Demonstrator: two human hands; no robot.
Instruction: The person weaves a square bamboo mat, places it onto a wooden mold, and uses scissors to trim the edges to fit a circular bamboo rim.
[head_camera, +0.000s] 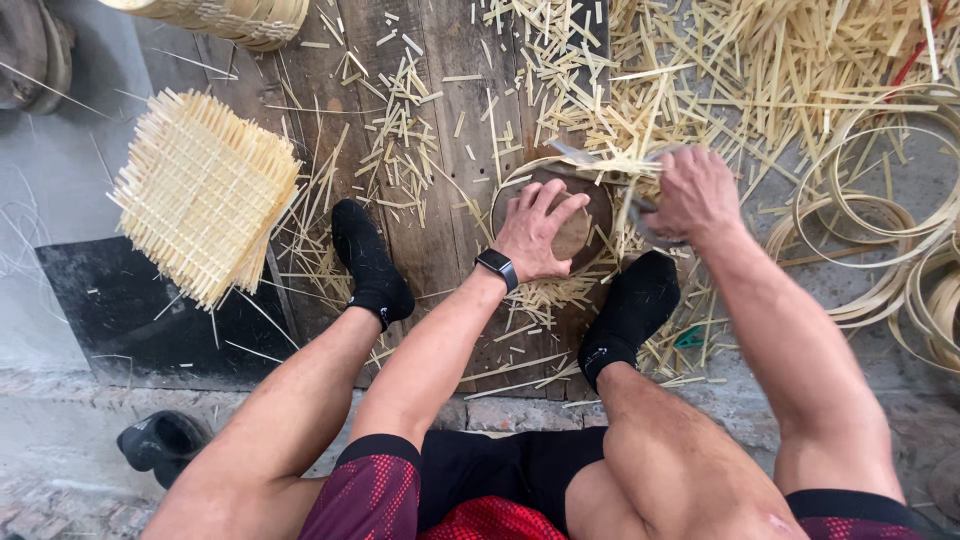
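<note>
Metal shears (640, 215) half-hidden under right hand (695, 195)

The round block (575, 225) under the left hand (535, 232) looks like dark, matt wood with a paler worn patch on top. The right hand (692, 195) grips shears (600, 165) of dull grey metal. The planks (440, 130) beneath are weathered brown wood, rough and unvarnished. Pale yellow bamboo offcuts (640, 70) lie dry and matt across them. The stack of woven mats (205, 190) is the same pale split bamboo, coarse at the edges. The coiled bamboo hoops (890, 215) look smooth with a faint sheen. The socks (370, 262) are matt black cloth, and the wristwatch (497, 266) has a glossy black face.
</note>
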